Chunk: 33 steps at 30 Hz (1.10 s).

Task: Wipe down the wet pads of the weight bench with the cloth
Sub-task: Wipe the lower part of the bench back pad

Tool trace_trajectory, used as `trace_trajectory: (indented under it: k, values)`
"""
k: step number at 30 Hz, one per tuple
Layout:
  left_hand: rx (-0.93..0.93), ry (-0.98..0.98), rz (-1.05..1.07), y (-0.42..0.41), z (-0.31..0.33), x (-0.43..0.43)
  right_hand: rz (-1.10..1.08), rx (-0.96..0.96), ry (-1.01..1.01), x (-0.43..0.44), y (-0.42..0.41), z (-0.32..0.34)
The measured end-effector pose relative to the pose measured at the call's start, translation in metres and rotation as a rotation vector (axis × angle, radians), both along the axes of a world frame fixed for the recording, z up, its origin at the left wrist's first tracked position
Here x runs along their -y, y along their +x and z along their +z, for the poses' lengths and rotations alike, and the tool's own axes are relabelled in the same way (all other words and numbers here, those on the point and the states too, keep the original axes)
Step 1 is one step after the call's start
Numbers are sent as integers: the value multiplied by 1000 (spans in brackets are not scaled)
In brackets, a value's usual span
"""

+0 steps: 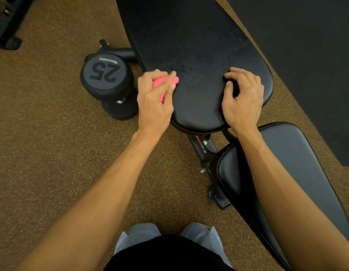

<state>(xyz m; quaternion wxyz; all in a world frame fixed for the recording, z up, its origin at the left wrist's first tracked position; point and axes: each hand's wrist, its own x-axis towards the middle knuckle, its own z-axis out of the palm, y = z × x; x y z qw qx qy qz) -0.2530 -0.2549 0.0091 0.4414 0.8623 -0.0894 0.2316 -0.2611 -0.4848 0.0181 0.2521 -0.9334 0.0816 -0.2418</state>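
The long black back pad (191,45) of the weight bench runs from the top middle down to the centre, and water droplets speckle it above my hands. My left hand (153,100) is closed around a bunched pink cloth (166,83) at the pad's lower left edge. On the pad's lower right corner rests my right hand (243,96), fingers curled and spread, holding nothing. The shorter black seat pad (298,163) lies at the lower right, partly under my right forearm.
A black 25 dumbbell (106,75) stands on the brown speckled floor (52,133) just left of the bench. The black bench frame (204,149) joins the two pads. A dark mat (316,55) lies on the right, and dark equipment (7,26) sits at top left.
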Motion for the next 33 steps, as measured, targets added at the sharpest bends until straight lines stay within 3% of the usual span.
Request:
trace_trajectory:
  k: [6, 13, 27, 33]
  values:
    - [83, -76, -131, -32, -15, 0, -4, -2, 9, -1, -1, 0]
    - [38, -201, 65, 4, -12, 0, -12, 3, 15, 0, 1, 1]
    - [142, -9, -226, -103, -32, 78, -11, 17, 28, 1, 2, -1]
    - [324, 223, -56, -84, -43, 80, 13, 6, 38, 4, 0, -3]
